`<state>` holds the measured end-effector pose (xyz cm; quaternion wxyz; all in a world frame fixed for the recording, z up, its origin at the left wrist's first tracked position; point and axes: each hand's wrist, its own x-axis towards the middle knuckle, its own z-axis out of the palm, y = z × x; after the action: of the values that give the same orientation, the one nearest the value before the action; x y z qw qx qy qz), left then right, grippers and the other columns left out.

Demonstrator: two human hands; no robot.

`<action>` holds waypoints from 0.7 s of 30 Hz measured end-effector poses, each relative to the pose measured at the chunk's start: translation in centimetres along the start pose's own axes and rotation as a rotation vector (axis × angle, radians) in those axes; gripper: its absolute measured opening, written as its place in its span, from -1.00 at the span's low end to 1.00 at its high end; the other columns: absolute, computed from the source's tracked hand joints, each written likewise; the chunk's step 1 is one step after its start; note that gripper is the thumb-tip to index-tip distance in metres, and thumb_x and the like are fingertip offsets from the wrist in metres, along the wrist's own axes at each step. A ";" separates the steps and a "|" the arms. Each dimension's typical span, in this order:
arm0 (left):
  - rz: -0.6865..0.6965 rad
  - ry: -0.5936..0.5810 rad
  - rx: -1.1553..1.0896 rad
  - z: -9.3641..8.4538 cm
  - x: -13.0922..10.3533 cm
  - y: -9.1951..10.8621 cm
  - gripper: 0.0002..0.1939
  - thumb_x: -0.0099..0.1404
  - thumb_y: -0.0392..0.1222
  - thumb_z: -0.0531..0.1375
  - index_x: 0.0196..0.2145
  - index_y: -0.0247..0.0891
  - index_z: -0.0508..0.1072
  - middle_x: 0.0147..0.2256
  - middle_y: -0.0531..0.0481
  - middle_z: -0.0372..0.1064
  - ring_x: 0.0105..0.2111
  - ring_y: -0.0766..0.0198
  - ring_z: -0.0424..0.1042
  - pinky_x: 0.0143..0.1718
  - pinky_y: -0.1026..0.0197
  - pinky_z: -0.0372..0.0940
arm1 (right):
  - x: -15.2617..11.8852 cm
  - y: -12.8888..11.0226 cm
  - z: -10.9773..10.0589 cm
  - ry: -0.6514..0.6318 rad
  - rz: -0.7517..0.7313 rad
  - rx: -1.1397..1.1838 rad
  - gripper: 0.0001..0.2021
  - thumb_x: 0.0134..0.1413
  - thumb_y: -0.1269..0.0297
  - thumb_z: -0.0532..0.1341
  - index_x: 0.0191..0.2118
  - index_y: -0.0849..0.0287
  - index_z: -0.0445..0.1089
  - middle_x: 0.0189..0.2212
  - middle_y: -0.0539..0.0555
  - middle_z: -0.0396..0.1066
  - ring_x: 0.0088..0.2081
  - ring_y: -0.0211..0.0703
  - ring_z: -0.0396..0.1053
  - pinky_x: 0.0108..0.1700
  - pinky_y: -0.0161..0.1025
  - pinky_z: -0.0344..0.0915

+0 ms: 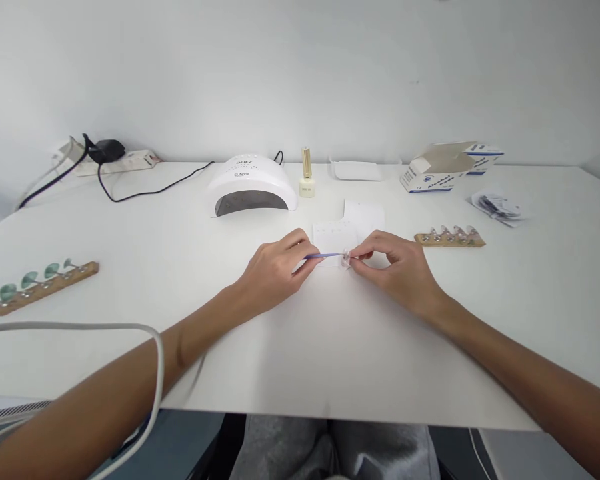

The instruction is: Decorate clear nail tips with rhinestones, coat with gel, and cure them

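My left hand [285, 265] is closed in a pinch around a thin purple-blue stick [325, 255], which points to the right. My right hand [397, 268] pinches a small clear piece [345, 259] between thumb and fingertips; its exact kind is too small to tell. The stick's tip is at the clear piece, though contact cannot be made out. Both hands are above the white table, over the near part of some white paper sheets [333, 233]. On the right, a wooden strip [450, 242] carries several small clear stands.
Behind the hands stand a white nail lamp [253, 183] and a nail polish bottle [307, 183]. An open alcohol pad box [433, 180] and sachets [497, 205] lie back right. Far left is a strip [47, 288] with green-topped stands. A white cable [159, 360] loops across my left forearm.
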<state>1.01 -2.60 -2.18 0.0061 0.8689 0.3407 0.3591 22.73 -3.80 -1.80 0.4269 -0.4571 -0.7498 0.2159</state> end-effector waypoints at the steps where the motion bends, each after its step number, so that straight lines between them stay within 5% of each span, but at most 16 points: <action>1: -0.004 -0.003 0.002 0.0 0.0 0.0 -0.86 0.33 -0.25 0.09 -0.36 -0.27 0.43 -0.42 0.02 0.34 -0.56 0.45 0.19 -0.60 0.34 0.06 | 0.0 0.0 0.0 0.000 -0.001 0.000 -0.89 -0.02 0.45 0.24 -0.46 0.09 0.45 -0.47 0.01 0.41 -0.41 -0.19 0.34 -0.32 -0.19 0.30; 21: 0.154 0.016 0.288 -0.3 0.0 0.1 -0.78 0.35 -0.26 0.04 -0.41 -0.29 0.41 -0.47 0.01 0.34 -0.61 0.45 0.17 -0.64 0.30 -0.03 | -0.1 -0.1 0.0 -0.013 0.033 -0.052 -0.90 -0.02 0.43 0.25 -0.47 0.08 0.44 -0.48 -0.01 0.38 -0.42 -0.21 0.33 -0.33 -0.20 0.30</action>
<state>0.92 -2.74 -1.97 -0.1489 0.8814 0.3212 0.3129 22.66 -3.99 -1.78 0.4061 -0.4789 -0.7505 0.2062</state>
